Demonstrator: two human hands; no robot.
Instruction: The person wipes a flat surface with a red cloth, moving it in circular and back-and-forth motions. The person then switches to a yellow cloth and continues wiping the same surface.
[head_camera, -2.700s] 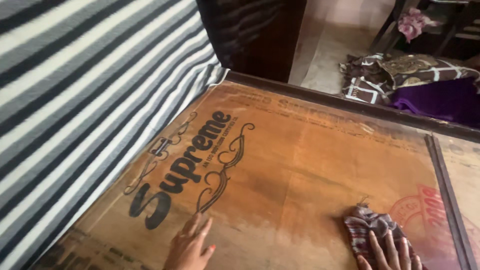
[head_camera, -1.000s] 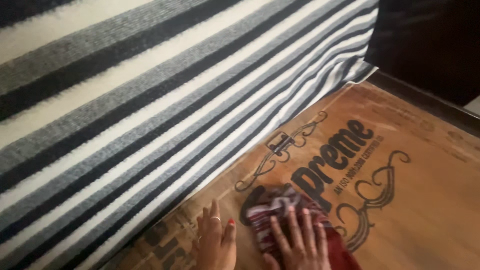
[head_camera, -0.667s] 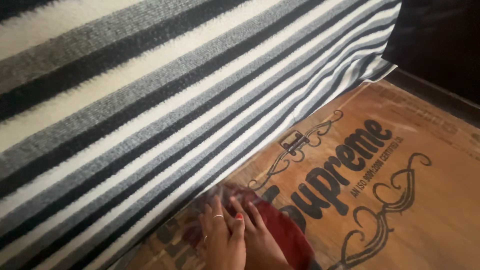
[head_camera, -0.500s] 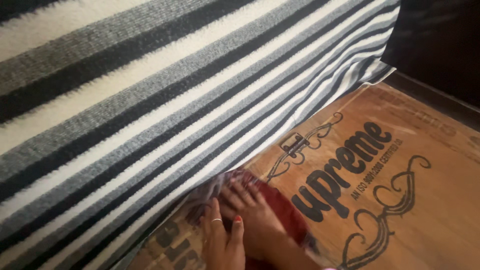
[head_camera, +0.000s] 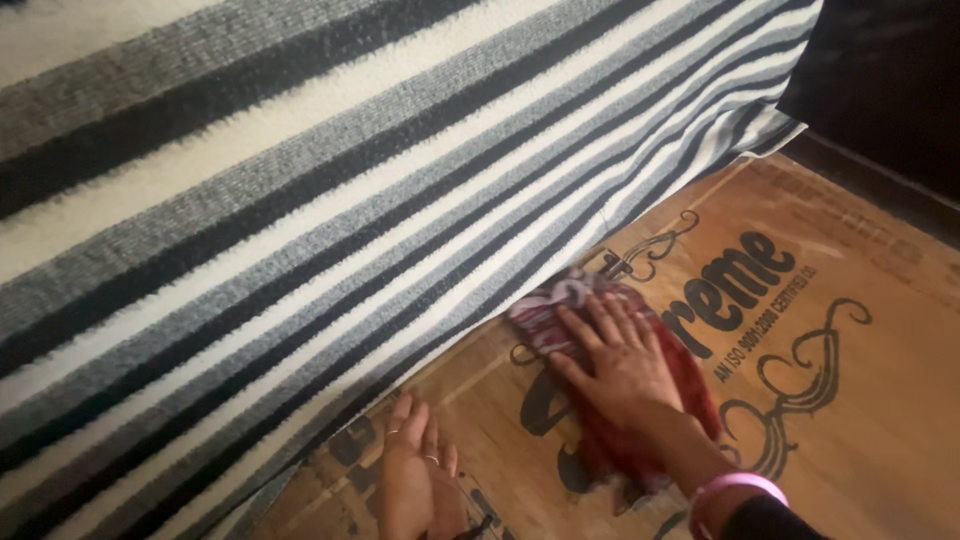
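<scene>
Both hands down on the board (head_camera: 880, 400) | right hand (head_camera: 615, 360): fingers spread flat, pressing the red cloth (head_camera: 640, 440) to the wood, gripping nothing | cloth sits just beside the striped mattress (head_camera: 350, 200) edge, which we judge is tilted up to bare the board | left hand (head_camera: 410, 480): fingers released, palm resting as a brace.

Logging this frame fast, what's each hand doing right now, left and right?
Left hand: open, flat on the brown board, holding nothing.
Right hand: open, fingers spread, pressing the red cloth onto the board beside the striped blanket.
</scene>
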